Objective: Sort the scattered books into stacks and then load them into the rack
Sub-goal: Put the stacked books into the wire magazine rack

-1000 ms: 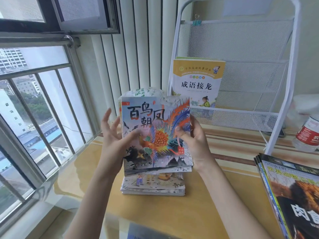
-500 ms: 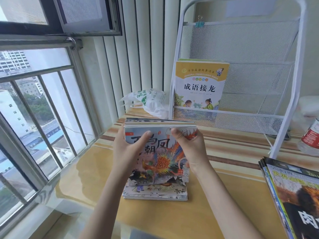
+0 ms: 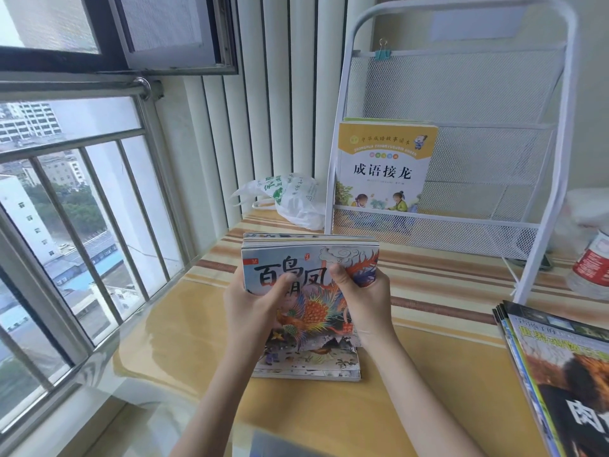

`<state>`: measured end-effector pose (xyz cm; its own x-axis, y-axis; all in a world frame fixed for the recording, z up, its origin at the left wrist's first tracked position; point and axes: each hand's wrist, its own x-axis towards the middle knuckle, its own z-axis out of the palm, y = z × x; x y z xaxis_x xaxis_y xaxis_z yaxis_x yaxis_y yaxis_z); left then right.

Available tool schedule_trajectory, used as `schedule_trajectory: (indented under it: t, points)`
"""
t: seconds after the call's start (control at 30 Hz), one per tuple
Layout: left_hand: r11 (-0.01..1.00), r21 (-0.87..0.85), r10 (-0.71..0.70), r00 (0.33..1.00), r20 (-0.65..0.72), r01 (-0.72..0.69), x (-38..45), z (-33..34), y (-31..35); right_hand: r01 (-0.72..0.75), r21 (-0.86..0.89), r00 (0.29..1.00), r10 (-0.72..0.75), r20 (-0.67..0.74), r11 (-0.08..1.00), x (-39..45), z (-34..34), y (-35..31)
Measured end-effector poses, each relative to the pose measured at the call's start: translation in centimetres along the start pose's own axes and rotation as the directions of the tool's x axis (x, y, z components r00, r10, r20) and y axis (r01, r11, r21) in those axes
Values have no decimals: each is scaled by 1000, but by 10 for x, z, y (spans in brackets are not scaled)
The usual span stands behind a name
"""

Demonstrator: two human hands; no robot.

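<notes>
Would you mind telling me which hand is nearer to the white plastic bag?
Left. The left hand grips the book bundle below the plastic bag; the right hand lies further right.

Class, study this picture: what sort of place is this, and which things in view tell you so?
Probably a home, high up in a city: a barred window overlooking rooftops, a white mesh book rack and children's picture books on a table.

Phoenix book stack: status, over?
Left hand and right hand grip phoenix book stack, tilted up. Rack holds one yellow book. Path clear.
</notes>
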<state>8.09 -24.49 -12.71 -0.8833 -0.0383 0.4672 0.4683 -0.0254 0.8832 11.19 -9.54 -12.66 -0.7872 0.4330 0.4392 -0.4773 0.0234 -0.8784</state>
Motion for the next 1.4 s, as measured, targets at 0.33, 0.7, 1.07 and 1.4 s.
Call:
schedule_trajectory:
  t: [0.33, 0.7, 1.07, 1.4]
  points:
    - [983, -42, 183, 981, 67, -181, 60, 35, 62, 152, -17, 985, -153, -86, 988, 51, -5, -66]
    - [820, -257, 537, 842, 40, -511, 232, 177, 190, 470, -117, 846, -484, -222, 875, 242, -45, -214]
    - [839, 192, 480, 858, 180, -510, 308, 226, 103, 302, -334, 931, -351, -97, 893, 330, -84, -134]
    - [673, 363, 578, 765, 284, -644, 305, 213, 84, -13, -328, 999, 28, 42, 945, 331, -94, -111]
